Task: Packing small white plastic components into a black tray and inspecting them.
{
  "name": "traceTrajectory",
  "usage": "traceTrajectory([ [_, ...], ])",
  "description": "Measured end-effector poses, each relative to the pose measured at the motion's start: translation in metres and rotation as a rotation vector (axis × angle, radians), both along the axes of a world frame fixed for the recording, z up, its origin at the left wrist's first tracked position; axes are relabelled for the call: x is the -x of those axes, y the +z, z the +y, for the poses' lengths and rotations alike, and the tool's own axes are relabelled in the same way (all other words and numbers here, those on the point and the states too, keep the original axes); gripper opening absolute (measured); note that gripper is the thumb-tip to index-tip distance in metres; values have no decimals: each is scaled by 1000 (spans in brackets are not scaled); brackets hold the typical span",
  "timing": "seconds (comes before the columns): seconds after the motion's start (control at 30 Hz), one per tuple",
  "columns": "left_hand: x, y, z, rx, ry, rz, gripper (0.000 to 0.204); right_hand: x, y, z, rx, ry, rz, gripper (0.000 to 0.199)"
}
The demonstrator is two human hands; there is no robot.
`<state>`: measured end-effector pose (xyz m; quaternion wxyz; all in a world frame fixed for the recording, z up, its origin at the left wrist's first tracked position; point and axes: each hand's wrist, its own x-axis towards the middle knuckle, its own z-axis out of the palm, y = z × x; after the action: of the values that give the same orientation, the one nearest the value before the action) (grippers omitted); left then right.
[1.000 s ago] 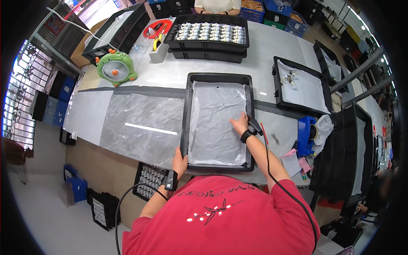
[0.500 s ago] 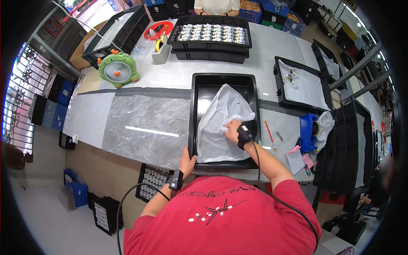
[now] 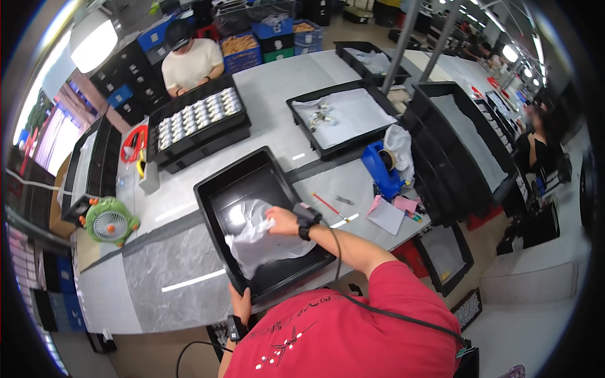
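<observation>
At the centre of the frame the right hand (image 3: pixel 282 220) pinches the crumpled white sheet (image 3: pixel 258 236) inside the black tray (image 3: pixel 214 189); the left hand (image 3: pixel 241 301) closes on the tray's near rim. Lifting the sheet slowly likely avoids tearing. The tape dispenser (image 3: pixel 382 170) sits right, the green fan (image 3: pixel 111 222) left; neither obstructs.

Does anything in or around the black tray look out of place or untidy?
Yes. The white sheet in the black tray is crumpled into a bunch under the right hand, leaving the tray's bottom bare.
</observation>
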<state>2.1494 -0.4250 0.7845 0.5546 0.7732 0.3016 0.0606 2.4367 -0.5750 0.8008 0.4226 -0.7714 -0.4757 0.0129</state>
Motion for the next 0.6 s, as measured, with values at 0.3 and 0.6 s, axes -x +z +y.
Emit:
traceTrajectory([
  [0.3,-28,17,-18,-43,-15,-34,51,-149,143,-275,-233,-1132,-478,34],
  [0.6,-26,-25,-3,14,6,160,58,-195,26,-387,521,-1129,-58,62],
])
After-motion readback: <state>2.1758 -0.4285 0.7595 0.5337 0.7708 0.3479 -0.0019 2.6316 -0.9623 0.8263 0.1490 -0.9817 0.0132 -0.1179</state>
